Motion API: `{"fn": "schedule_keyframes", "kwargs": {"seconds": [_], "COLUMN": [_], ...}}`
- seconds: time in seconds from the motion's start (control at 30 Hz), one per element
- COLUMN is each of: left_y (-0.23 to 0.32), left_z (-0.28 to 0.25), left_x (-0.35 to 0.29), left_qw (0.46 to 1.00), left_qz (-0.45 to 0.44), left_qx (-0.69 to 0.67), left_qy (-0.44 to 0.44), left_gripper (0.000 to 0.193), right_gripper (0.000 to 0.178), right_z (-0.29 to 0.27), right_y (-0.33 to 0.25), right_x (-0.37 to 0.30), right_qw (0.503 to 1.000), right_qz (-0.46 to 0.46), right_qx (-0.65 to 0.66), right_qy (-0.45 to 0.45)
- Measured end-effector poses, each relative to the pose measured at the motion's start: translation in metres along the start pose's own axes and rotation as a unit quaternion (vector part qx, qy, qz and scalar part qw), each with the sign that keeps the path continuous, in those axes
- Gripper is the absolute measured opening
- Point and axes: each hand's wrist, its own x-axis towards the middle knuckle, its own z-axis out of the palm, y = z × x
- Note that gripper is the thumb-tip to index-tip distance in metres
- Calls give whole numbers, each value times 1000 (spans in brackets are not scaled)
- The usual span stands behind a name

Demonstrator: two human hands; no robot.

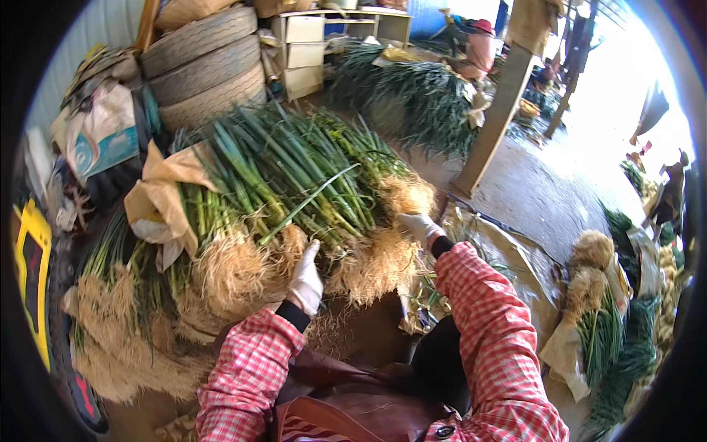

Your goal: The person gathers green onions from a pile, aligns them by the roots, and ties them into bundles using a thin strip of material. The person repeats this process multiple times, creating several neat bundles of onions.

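A large heap of green onions lies in front of me, leaves pointing away and pale shaggy roots toward me. My left hand, in a white glove, is upright at the left side of the middle root clump. Its fingers are stretched out, with nothing gripped. My right hand, also gloved, touches the roots on the right side of the heap. Its fingers reach leftward and look laid flat, partly lost among the roots. More rooty bundles lie left of my left hand.
Brown paper wraps part of the heap at left. Stacked tires and a cabinet stand behind. A post rises at right, near a tarp. Root-trimmed-looking bundles lie far right. Another person sits in back.
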Motion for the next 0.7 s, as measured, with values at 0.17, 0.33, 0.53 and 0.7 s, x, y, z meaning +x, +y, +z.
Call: {"fn": "schedule_keyframes", "kwargs": {"seconds": [0.17, 0.33, 0.53, 0.7], "left_y": [8, 26, 12, 41], "left_z": [9, 23, -2, 11], "left_x": [-26, -61, -45, -108], "left_qw": [995, 990, 994, 972], "left_qz": [-3, 4, -15, 74], "left_qx": [40, 52, 94, 223], "left_qy": [97, 132, 45, -27], "left_gripper": [100, 92, 68, 33], "right_gripper": [28, 30, 60, 93], "right_z": [4, 12, 0, 52], "right_y": [-16, -70, -53, -104], "right_x": [4, -9, 25, -14], "right_qw": [988, 939, 885, 853], "right_qz": [-59, -197, -201, -20], "right_qx": [-35, 4, -236, -480], "right_qy": [136, 283, 348, 204]}}
